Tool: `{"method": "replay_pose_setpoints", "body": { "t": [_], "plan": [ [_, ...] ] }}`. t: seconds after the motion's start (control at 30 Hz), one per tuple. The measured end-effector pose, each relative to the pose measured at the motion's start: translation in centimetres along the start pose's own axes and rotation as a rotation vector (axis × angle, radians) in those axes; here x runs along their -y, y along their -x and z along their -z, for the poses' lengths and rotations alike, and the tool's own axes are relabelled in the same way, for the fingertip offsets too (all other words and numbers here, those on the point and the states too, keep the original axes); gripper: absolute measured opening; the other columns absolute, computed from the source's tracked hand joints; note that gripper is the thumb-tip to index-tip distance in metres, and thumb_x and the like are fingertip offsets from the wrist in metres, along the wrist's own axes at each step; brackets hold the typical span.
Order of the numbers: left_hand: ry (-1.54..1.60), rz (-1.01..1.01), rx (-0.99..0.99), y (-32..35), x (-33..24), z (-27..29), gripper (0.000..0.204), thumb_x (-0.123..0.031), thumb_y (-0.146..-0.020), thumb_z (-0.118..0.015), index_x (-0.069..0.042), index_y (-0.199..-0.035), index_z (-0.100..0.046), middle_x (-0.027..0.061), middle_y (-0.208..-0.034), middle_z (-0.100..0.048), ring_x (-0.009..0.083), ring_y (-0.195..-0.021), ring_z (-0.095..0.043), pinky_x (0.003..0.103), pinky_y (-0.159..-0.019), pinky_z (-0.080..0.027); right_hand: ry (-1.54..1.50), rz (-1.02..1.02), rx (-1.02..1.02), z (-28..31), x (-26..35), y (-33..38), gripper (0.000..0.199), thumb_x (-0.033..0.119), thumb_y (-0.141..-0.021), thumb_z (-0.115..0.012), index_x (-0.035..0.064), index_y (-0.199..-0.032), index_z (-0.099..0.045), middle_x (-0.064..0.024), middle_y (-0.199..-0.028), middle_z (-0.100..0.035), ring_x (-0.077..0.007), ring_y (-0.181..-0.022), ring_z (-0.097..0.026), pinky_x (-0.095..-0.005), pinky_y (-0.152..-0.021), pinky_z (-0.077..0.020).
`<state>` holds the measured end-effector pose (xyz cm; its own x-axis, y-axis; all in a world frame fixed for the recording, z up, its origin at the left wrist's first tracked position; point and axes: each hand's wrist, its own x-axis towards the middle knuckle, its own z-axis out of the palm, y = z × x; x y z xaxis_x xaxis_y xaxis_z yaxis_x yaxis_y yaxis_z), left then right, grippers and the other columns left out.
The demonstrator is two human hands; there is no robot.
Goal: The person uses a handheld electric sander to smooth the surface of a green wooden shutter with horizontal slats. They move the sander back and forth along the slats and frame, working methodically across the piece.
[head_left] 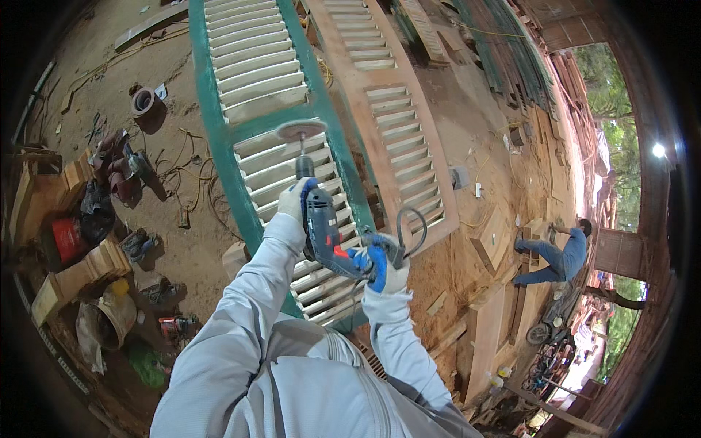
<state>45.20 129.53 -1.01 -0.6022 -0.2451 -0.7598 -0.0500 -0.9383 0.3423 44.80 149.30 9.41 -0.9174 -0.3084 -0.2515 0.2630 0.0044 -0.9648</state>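
Over the green-framed louvered shutter, lying flat above a dusty workshop floor: the person holds a corded electric drill fitted with a round sanding disc on a shaft.

Left hand, gloved white and blue: grip wrapped shut around the front of the drill body, just behind the chuck. Right hand, same kind of glove: grip closed on the rear handle, with the black power cord looping out just beside it. Both sleeves are light grey.

Disc position: above the green cross rail between the upper and lower slat banks. Whether it touches the wood cannot be told from this view.

State of the work, judged from surfaces: the slats in both banks look pale and mostly bare, while the frame and cross rail carry full green paint. So slat stripping appears well along; the frame appears largely untouched. A second shutter just to the right is bare reddish-brown wood throughout, with no paint visible.

Surroundings: wooden blocks and a red container at left on the floor, a bucket lower left, loose cables, stacked planks at right. Another person in blue crouches over boards well apart at far right.
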Motion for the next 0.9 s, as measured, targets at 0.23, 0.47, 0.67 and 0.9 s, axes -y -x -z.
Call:
{"method": "replay_pose_setpoints", "body": {
  "t": [0.23,0.47,0.67,0.9],
  "plan": [
    [0.044,0.125,-0.036,-1.3,-2.1,2.3,0.028,-0.035,-0.079,-0.073,-0.008,-0.088,-0.067,0.0064,-0.07,-0.065,0.0232,-0.051,-0.061,0.04,-0.051,-0.054,-0.067,-0.037,-0.056,-2.4,-2.0,-1.0,0.021,0.002,-0.088,-0.068,-0.0017,-0.109,-0.068,-0.0066,-0.092,-0.07,-0.0139,-0.075,-0.066,-0.0274,-0.069,-0.0539],
    [-0.097,0.092,0.044,-3.7,-3.3,-0.9,0.027,-0.034,-0.078,-0.073,-0.01,-0.089,-0.066,0.0056,-0.07,-0.064,0.0218,-0.053,-0.061,0.038,-0.051,-0.051,-0.145,0.023,-0.086,-3.6,-0.4,-2.5,0.017,0.001,-0.089,-0.066,-0.0021,-0.105,-0.068,-0.0045,-0.079,-0.065,-0.0127,-0.065,-0.062,-0.0261,-0.063,-0.0525],
    [-0.011,0.125,0.059,-3.4,-4.9,-2.0,0.029,-0.034,-0.076,-0.074,-0.009,-0.089,-0.065,0.0067,-0.07,-0.065,0.0231,-0.053,-0.062,0.04,-0.051,-0.053,-0.141,0.008,-0.023,-3.2,0.0,-5.0,0.015,-0.001,-0.089,-0.064,-0.0017,-0.103,-0.068,-0.0058,-0.074,-0.064,-0.0129,-0.061,-0.06,-0.0269,-0.06,-0.0526],
    [-0.033,-0.064,-0.076,-2.5,-4.6,3.5,0.033,-0.04,-0.078,-0.075,-0.01,-0.088,-0.067,0.004,-0.07,-0.064,0.0199,-0.054,-0.059,0.038,-0.053,-0.051,-0.177,-0.068,0.044,-4.9,-1.4,-2.2,0.018,-0.001,-0.087,-0.067,-0.0001,-0.105,-0.068,-0.0055,-0.084,-0.067,-0.0129,-0.064,-0.063,-0.0264,-0.059,-0.0528]
  ]
}}
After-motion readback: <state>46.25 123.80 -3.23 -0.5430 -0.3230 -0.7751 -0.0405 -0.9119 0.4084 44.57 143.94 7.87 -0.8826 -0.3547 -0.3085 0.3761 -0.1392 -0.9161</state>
